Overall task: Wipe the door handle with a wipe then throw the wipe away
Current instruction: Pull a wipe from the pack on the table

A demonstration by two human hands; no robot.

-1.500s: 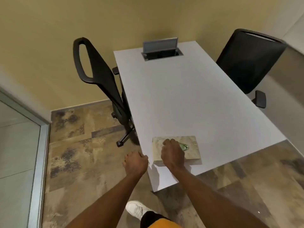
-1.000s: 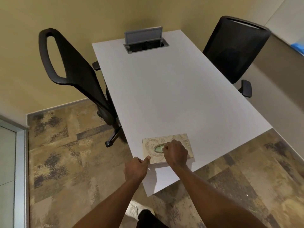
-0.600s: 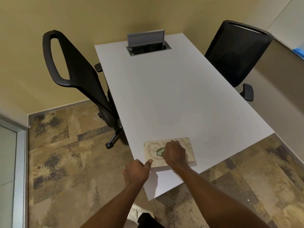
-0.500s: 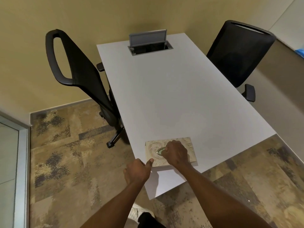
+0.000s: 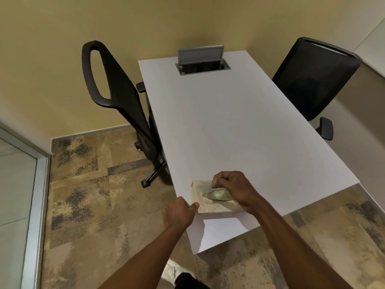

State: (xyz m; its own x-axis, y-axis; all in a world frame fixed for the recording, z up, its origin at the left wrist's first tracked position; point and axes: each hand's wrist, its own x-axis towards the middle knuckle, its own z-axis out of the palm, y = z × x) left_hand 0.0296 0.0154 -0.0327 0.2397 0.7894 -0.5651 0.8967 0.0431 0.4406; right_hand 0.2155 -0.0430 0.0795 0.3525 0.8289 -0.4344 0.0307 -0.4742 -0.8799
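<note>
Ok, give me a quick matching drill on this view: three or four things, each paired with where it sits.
Things:
1. wipe box
2. left hand
3. right hand
4. cable hatch

Places:
A. far end of the table, lid raised
B. pinching above the box's oval opening
C. near corner of the table
D. thumb against the box's near-left corner

Pairs: 1-C, 2-D, 3-B, 4-A

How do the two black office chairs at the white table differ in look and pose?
The left chair has an open loop cut through the top of its backrest; the right chair has a solid mesh back. The left chair is seen side-on, its wheeled base showing; the right chair shows its broad back, its base out of view. Both are black, have armrests and stand beside the table.
</note>
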